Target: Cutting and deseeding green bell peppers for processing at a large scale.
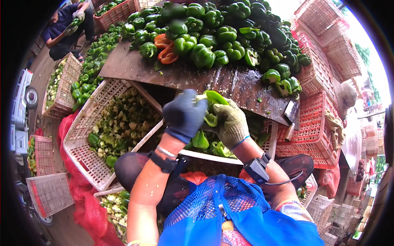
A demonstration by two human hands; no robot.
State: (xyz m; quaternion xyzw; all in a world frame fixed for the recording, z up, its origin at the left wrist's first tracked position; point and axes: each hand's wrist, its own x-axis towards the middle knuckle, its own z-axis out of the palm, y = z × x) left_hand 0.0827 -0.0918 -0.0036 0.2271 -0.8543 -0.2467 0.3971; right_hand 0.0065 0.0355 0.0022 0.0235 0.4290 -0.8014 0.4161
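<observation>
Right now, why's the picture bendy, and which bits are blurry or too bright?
In the head view, edges bend near the black rim, as fisheye lenses do; the left hand is smeared, perhaps motion blur, while the right hand looks sharper; same view, the background at upper right glares white and the wet board shines.

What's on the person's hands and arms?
The left hand wears a dark blue glove, blurry; the right hand wears a pale yellow-green knitted glove with a blue cuff edge. The left wrist has a white band and black strap; the right, a boxy grey device with a dark cable. A pale patterned sleeve covers some right arm.
</observation>
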